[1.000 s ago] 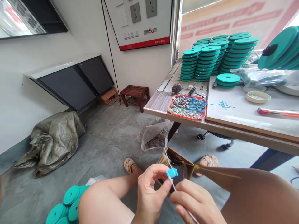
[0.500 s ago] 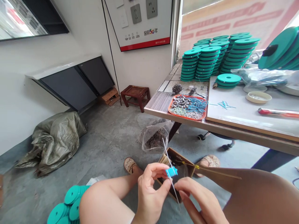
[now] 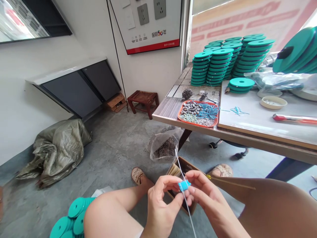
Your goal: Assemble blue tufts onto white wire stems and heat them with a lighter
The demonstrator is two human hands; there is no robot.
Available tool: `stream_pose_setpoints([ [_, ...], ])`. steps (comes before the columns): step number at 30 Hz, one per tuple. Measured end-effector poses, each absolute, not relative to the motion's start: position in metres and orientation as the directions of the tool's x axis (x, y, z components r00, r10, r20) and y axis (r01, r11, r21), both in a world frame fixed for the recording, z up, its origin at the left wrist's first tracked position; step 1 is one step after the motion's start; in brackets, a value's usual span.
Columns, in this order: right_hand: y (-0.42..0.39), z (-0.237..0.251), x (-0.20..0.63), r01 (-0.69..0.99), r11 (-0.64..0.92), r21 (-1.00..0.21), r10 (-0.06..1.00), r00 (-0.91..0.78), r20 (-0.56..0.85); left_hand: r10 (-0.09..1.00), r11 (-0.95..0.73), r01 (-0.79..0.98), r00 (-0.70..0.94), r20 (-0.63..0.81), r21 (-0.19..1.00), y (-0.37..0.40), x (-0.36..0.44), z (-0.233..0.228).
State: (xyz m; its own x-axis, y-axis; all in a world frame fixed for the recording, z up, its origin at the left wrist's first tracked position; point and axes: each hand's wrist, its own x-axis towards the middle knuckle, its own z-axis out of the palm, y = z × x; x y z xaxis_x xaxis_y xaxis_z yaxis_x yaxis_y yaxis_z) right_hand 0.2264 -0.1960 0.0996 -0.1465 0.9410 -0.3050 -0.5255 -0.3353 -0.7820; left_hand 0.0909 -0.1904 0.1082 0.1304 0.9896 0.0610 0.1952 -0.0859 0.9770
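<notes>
My left hand pinches a small bright blue plastic piece between thumb and fingers. A thin whitish strand crosses the front of the blue piece, running from above it down past the bottom of the view. My right hand is closed too, its thumb and index finger at the right end of the same piece. Whether the strand is wound round the piece or only lies against it, I cannot tell. Below both hands stands an open box with pale sticks in it, partly hidden by the fingers.
On the table at right stand stacks of green discs and an orange tray of small metal parts. A red-handled tool lies there. A plastic bag sits by the table leg. More green discs lie at lower left.
My right hand has moved up and left, and its fingers now meet the right end of the blue piece. The strand has shifted and bends slightly across it.
</notes>
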Motion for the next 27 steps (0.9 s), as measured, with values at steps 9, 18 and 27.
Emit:
stream_pose_setpoints([
  [9,-0.194,0.109,0.224,-0.469,-0.298,-0.831,0.952,-0.085,-0.293,0.960,-0.254,0.282,0.191,0.205,0.925,-0.189,0.093,0.113],
  [18,-0.198,0.105,0.233,-0.285,-0.223,-0.932,0.974,-0.037,-0.222,0.798,-0.592,0.447,0.210,0.564,0.671,-0.186,0.091,0.113],
  [27,-0.194,0.109,0.247,0.169,-0.015,-0.986,0.995,-0.090,-0.030,0.763,-0.635,0.489,0.279,0.583,0.598,-0.186,0.091,0.114],
])
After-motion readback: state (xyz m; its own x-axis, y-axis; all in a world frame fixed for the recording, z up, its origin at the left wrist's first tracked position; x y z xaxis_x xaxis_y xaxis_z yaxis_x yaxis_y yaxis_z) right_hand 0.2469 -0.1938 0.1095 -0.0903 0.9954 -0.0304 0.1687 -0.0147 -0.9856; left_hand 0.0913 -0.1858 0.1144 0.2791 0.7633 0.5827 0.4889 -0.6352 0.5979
